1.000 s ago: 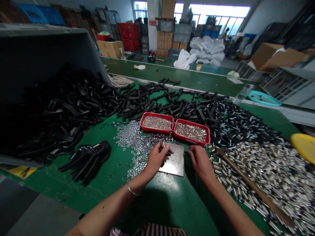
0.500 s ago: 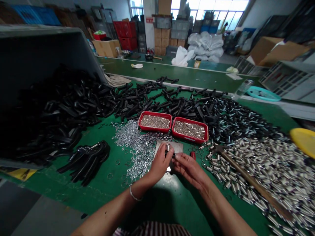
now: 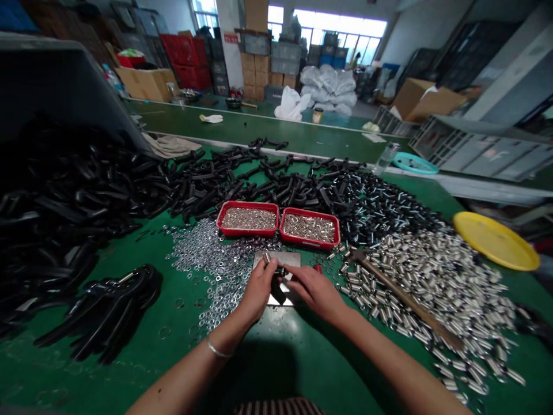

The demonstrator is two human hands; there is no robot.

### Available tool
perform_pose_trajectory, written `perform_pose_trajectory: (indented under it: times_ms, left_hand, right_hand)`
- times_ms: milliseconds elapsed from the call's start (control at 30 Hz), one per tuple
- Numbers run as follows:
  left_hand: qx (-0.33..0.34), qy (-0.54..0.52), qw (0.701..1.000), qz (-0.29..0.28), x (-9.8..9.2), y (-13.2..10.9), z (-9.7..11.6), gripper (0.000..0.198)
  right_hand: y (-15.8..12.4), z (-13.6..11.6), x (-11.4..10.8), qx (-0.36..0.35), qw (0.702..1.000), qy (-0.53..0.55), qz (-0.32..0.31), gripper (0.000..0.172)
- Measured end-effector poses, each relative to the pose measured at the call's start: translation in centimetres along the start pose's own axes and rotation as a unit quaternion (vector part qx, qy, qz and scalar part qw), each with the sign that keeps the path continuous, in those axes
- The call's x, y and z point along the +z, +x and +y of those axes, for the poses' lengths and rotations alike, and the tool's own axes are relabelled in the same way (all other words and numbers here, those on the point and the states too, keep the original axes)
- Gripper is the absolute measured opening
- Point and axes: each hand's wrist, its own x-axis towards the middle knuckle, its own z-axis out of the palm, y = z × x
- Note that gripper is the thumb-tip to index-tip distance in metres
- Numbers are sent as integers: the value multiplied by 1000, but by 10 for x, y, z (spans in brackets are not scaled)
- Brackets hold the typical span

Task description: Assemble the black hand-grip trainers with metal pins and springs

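Note:
My left hand [image 3: 257, 288] is closed around a dark handle-like piece [image 3: 277, 291], whose black end sticks out below the fingers. A small metal coil spring [image 3: 266, 257] stands up at the tips of the same hand. My right hand [image 3: 318, 290] pinches a small dark part with a shiny end [image 3: 281, 271] at the side of that piece; its exact kind is partly hidden by the fingers. Both hands are over a flat metal plate [image 3: 295, 260] on the green table.
Two red trays [image 3: 248, 233] of tiny metal pieces stand beyond the plate. Loose nuts [image 3: 216, 271] lie left, springs [image 3: 415, 294] right with a hammer [image 3: 406, 297] across them. Black handles [image 3: 116, 311] lie left, more spill from a grey bin. A yellow lid [image 3: 496, 241] is far right.
The view has swung right, so the table's things sit further left. The dark piece has turned, its black end now showing below my left hand, and my right hand now lies more palm-down.

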Motion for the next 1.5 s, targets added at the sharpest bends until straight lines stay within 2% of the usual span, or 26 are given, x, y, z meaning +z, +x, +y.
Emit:
perform_pose_trajectory:
  times_ms: [100, 133, 200, 267, 400, 533, 600, 667, 700, 733, 767, 800, 867, 900, 1000, 1067, 1200, 1233, 1300, 1400, 1433, 1500]
  left_hand:
    - [-58, -129, 990, 3, -2, 14, -10, 41]
    - [-73, -162, 984, -2, -3, 17, -12, 42]
    - [-97, -201, 974, -28, -7, 23, -13, 42]
    - [-108, -210, 970, -61, -11, 24, -13, 40]
    - [-101, -201, 971, -83, -14, 21, -17, 38]
    - [-87, -202, 972, -86, -15, 19, -21, 34]
    - [-83, -207, 971, -90, -17, 20, -22, 32]
    - [-84, -210, 969, -96, -18, 20, -22, 31]
    - [-85, -210, 969, -98, -18, 21, -22, 32]
    - [-86, -208, 969, -101, -18, 21, -21, 32]
    - [-86, -206, 969, -101, -16, 20, -21, 32]
    - [-86, -204, 970, -100, -14, 18, -20, 33]
    - [-84, -198, 972, -91, -8, 13, -20, 34]
    - [-83, -192, 974, -87, -5, 9, -19, 34]
    - [-83, -169, 979, -81, 4, -3, -16, 33]
    - [-83, -152, 982, -79, 6, -10, -12, 34]
    - [-70, -80, 990, -87, 2, -18, 0, 36]
    - [-64, -54, 992, -90, 1, -19, 2, 36]
    - [-51, -6, 994, -96, 1, -21, 5, 36]
    - [-45, 49, 993, -99, 4, -21, 11, 36]
    - [-44, 63, 992, -100, 5, -21, 14, 36]
    - [-36, 85, 990, -105, 8, -19, 20, 36]
  right_hand:
    - [-13, 40, -38, 88, 992, -94, 1, 35]
    - [-17, 57, -53, 141, 979, -144, 12, 31]
    - [-21, 92, -82, 241, 934, -264, -11, 27]
    - [-16, 122, -104, 293, 903, -313, -26, 25]
    - [11, 156, -117, 364, 869, -329, -60, 25]
    - [30, 164, -124, 402, 852, -325, -78, 24]
    - [26, 159, -130, 403, 850, -332, -69, 24]
    - [11, 145, -132, 379, 861, -340, -23, 29]
    - [2, 134, -129, 351, 874, -334, 14, 31]
    - [-8, 121, -123, 300, 903, -296, 77, 30]
    - [-18, 104, -115, 248, 934, -226, 125, 29]
    - [-26, 86, -103, 221, 957, -127, 139, 28]
    - [-36, 46, -77, 201, 970, 52, 129, 32]
    - [-38, 27, -65, 193, 969, 93, 124, 29]
    - [-29, -10, -38, 124, 981, 101, 107, 19]
    - [-22, -19, -31, 74, 990, 81, 84, 15]
    - [-19, -18, -21, 11, 996, 78, 36, 15]
    - [-20, -18, -17, 18, 996, 85, 35, 15]
    - [-23, -20, -7, 76, 987, 138, 45, 14]
    - [-25, -24, 5, 178, 940, 284, 65, 16]
    - [-24, -24, 6, 188, 931, 303, 78, 16]
    - [-23, -24, 4, 152, 948, 258, 103, 15]
